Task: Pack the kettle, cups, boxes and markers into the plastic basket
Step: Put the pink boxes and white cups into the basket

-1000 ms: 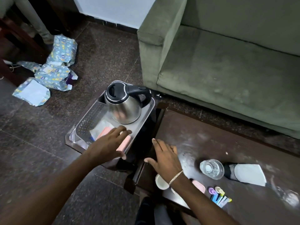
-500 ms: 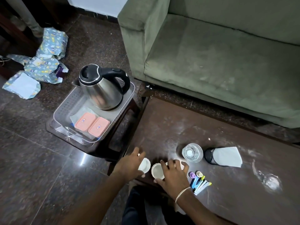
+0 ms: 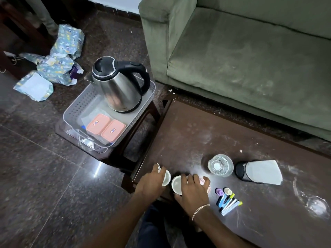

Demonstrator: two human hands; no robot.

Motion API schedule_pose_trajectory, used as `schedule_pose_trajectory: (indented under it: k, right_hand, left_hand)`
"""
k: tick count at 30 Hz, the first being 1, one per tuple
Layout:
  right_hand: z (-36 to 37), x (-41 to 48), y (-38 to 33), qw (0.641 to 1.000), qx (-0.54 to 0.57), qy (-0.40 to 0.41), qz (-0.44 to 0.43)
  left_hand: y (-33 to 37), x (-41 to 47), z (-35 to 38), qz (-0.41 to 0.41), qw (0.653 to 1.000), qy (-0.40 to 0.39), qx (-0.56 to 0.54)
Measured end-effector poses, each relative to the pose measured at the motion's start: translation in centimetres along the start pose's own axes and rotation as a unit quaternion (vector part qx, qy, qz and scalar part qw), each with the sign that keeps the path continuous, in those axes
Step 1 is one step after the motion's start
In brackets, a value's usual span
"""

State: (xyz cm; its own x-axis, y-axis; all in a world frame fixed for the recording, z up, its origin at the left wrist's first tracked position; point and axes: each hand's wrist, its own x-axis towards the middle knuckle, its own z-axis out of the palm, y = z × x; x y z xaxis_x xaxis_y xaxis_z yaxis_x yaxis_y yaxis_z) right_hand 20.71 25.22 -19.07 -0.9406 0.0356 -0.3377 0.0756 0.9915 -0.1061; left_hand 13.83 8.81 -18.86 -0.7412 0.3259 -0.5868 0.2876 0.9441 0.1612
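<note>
A person's left hand (image 3: 152,182) curled around a white cup (image 3: 166,177) at the near-left corner of a dark wooden coffee table (image 3: 188,133), fingers closed on its side and rim. The right hand (image 3: 192,189), w/ a thin chain bracelet (image 3: 200,211) at the wrist, lay over a second white cup (image 3: 176,183) just beside the first; fingers draped across its far rim, so whether they actually clamped it could not be told. A pinkish item peeked out under those fingertips, too hidden to identify.

Left of the table, a clear plastic basket (image 3: 75,111) sat on a small dark stool (image 3: 141,122). Inside it stood a stainless-steel kettle (image 3: 118,88) w/ black lid and handle, upright at the far end. Two boxes (image 3: 105,127) w/ salmon-pink lids lay side by side, touching, at the near end atop a pale sheet.

Still on the tabletop, near the right hand: a cluster of markers (image 3: 228,200) in purple, blue, yellow and white. Farther back stood a clear glass (image 3: 220,165), and just beside it a black mesh holder (image 3: 243,170) lay on its side, partly covered by a white paper (image 3: 263,171).

A green sofa (image 3: 241,54) ran along the table's far side. Crumpled patterned wrapping paper (image 3: 55,63) lay on the dark stone floor (image 3: 35,167) at upper left, well apart from the basket.
</note>
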Motion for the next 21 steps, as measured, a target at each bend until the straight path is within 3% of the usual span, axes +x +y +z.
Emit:
schedule_pose_trajectory:
  k: [8, 21]
  right_hand:
    - [-1.5, 0.7, -1.2, 0.997, 0.029, 0.068, -0.007]
    - [-14.9, 10.7, -10.7, 0.971, 0.057, 0.222, -0.067]
  left_hand:
    - [-2.2, -1.5, -3.7, -0.006, 0.998, 0.04, -0.047]
    - [-14.4, -3.2, -20.4, -0.008, 0.977, 0.202, -0.066]
